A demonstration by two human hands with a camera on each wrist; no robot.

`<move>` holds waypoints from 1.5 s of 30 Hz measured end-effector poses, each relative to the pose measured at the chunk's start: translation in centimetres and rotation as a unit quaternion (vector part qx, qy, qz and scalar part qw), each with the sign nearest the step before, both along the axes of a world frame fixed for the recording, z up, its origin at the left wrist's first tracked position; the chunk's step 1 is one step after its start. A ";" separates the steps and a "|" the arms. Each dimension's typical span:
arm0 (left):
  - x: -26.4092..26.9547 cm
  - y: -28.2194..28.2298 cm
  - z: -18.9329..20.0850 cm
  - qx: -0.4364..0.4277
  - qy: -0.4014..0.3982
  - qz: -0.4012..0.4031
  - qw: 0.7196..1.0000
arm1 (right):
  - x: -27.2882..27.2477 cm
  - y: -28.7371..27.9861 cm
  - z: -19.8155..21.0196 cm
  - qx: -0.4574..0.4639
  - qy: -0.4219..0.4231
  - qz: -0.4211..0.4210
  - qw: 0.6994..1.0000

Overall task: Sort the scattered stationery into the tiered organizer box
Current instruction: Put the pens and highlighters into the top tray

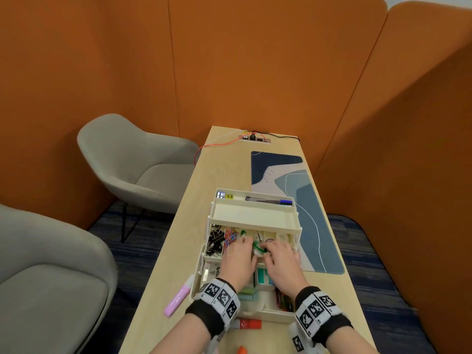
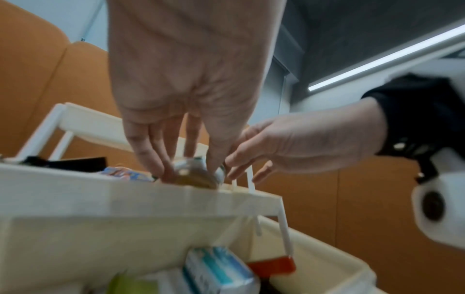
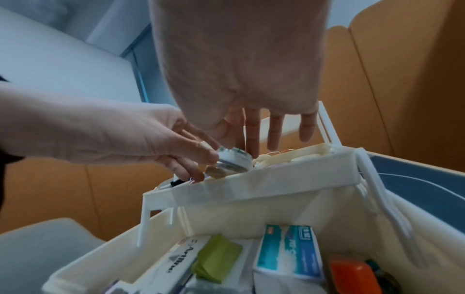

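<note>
Left hand (image 1: 238, 261) reaches into the middle tier of the cream tiered organizer box (image 1: 251, 218), thumb and fingertips pinching a small roll of clear tape (image 3: 232, 162) with a green-edged dispenser part showing in the head view. Right hand (image 1: 283, 264) alongside, fingers straight and spread, index tip touching the same roll; not curled round it.

Organizer box stands on a pale wood table (image 1: 194, 205), tiers stepped open.
- Top tier, far compartment: dark pens (image 1: 268, 200), one blue-capped, lying lengthwise; small yellow and blue items at its left end, too small to name. Near compartment of the top tier bare.
- Middle tier: black binder clips (image 1: 215, 241) in the left cell; coloured paper clips (image 1: 229, 238) in the next; tape roll in the centre cell; further right cells hold pale items, unclear.
- Bottom tier: white box printed "Artline" (image 3: 176, 260), green sticky-note pad (image 3: 217, 258), teal-and-white carton (image 3: 289, 250) with print too blurred to read, orange-red item (image 3: 352, 276) at right.

On the table outside the box: blue patterned desk mat (image 1: 306, 200) just right of it, pink highlighter (image 1: 178, 298) to the left, red-orange marker (image 1: 249, 323) at the near edge. Both wrists wear black bands with square black-and-white tags.
</note>
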State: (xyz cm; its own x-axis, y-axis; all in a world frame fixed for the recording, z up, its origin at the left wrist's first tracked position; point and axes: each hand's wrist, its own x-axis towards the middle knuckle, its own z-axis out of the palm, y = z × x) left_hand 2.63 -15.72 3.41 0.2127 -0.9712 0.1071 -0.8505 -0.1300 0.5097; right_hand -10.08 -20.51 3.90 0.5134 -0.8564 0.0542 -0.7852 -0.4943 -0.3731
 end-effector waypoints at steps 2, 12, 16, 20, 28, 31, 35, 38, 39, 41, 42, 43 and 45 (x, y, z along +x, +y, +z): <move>0.3 0.4 -0.3 -0.010 -0.013 -0.007 1.000 | 0.2 0.3 -0.2 -0.018 0.030 0.011 0.999; 0.5 0.6 -0.7 -0.009 -0.004 0.007 1.000 | 1.5 -0.2 -0.3 -0.013 0.034 0.010 0.999; 0.4 1.1 -1.3 -0.025 -0.028 0.012 0.999 | 1.5 -0.1 -0.3 -0.001 0.035 0.015 0.999; 0.4 1.2 -1.9 -0.026 -0.070 0.018 0.997 | 1.7 -0.4 -0.3 0.024 0.035 0.009 0.999; 0.9 0.1 -1.3 -0.011 -0.117 -0.010 0.993 | -2.4 2.6 1.7 0.020 -0.083 -0.048 0.995; 0.9 -0.1 -1.2 0.007 -0.131 -0.052 0.990 | -6.6 6.1 1.0 0.050 -0.122 -0.081 0.988; 1.0 -0.2 -1.4 0.010 -0.121 -0.054 0.991 | -11.1 11.1 -1.7 0.100 -0.101 -0.118 0.983; 0.9 0.0 -1.6 0.010 -0.120 -0.043 0.992 | -13.0 13.6 -3.3 0.131 -0.084 -0.147 0.977; 0.7 0.3 -1.5 0.007 -0.116 -0.039 0.993 | -13.5 14.3 -3.6 0.134 -0.077 -0.148 0.977; 0.2 1.3 -1.0 -0.009 -0.096 -0.038 0.995 | -14.5 15.3 -4.3 0.138 -0.074 -0.154 0.976; 0.1 1.9 -0.7 -0.019 -0.079 -0.039 0.996 | -15.1 15.5 -4.6 0.136 -0.079 -0.159 0.975; -0.2 2.9 -0.3 -0.032 -0.058 -0.037 0.997 | -15.7 15.7 -4.9 0.133 -0.087 -0.165 0.973; -0.2 5.3 0.2 -0.059 -0.011 -0.026 0.998 | -17.0 15.9 -5.5 0.129 -0.101 -0.175 0.971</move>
